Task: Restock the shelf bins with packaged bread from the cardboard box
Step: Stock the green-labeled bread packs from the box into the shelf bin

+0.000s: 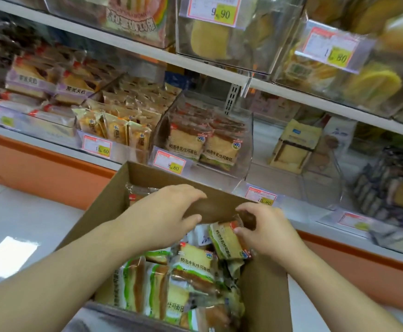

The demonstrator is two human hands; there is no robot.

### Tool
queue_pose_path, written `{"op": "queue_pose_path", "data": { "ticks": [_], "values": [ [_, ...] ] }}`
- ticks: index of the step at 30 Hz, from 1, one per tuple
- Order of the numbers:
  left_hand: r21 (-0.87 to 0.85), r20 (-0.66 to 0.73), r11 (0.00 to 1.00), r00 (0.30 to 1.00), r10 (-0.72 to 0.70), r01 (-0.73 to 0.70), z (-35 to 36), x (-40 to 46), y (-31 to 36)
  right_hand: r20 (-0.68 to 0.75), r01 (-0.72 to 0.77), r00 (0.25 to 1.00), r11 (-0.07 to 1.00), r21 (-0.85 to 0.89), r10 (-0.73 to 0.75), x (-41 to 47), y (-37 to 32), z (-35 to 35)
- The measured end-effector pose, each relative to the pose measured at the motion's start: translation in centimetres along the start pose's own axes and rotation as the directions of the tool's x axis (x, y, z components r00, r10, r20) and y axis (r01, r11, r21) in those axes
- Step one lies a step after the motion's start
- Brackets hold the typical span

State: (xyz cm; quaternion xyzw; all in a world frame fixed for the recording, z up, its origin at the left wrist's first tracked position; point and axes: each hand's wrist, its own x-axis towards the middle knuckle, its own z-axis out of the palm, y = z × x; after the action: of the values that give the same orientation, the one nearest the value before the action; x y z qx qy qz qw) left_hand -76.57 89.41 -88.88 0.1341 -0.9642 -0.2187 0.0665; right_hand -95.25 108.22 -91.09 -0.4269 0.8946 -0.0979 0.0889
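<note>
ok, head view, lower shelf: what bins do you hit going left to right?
Purple-label bread bin → small yellow bun bin → green-label toast bin, same packs as the cardboard box → nearly bare clear bin → dark-pack bin.

cardboard box [162, 178]: plain brown. bread packet [228, 240] at the right hand's fingers [240, 230]: yellow crumb, green-and-white wrapper, red corner tab, dark lettering. packets below the fingers: same green/white, brown crust stripes. price tags [169, 162] beyond the fingers: white, red border, yellow patch. shelf base [39, 164]: orange.
</note>
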Motion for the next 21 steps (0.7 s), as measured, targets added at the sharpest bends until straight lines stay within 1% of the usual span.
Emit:
{"op": "queue_pose_path", "data": {
  "ticks": [3,6,10,15,21],
  "values": [
    [0.029,0.093,0.999,0.996,0.015,-0.018,1.2,1.0,0.9,0.126,-0.043,0.991,0.996,-0.076,0.053,0.5,0.3,1.3],
    [0.043,0.128,0.999,0.991,0.026,-0.032,1.7,2.0,1.4,0.181,-0.044,0.981,0.993,-0.111,0.063,1.6,0.4,2.5],
    [0.074,0.154,0.996,0.987,0.04,-0.052,1.9,3.1,1.2,0.176,0.0,0.984,0.997,-0.072,0.013,2.8,0.3,4.1],
    [0.093,0.199,0.995,0.98,0.026,-0.045,1.9,3.7,0.5,0.16,0.014,0.987,0.999,-0.038,-0.008,3.8,0.3,5.5],
    [0.135,0.298,0.99,0.955,-0.003,-0.039,1.6,3.4,-0.4,0.197,0.054,0.98,0.995,-0.08,-0.037,3.9,-0.8,4.2]
  ]
}}
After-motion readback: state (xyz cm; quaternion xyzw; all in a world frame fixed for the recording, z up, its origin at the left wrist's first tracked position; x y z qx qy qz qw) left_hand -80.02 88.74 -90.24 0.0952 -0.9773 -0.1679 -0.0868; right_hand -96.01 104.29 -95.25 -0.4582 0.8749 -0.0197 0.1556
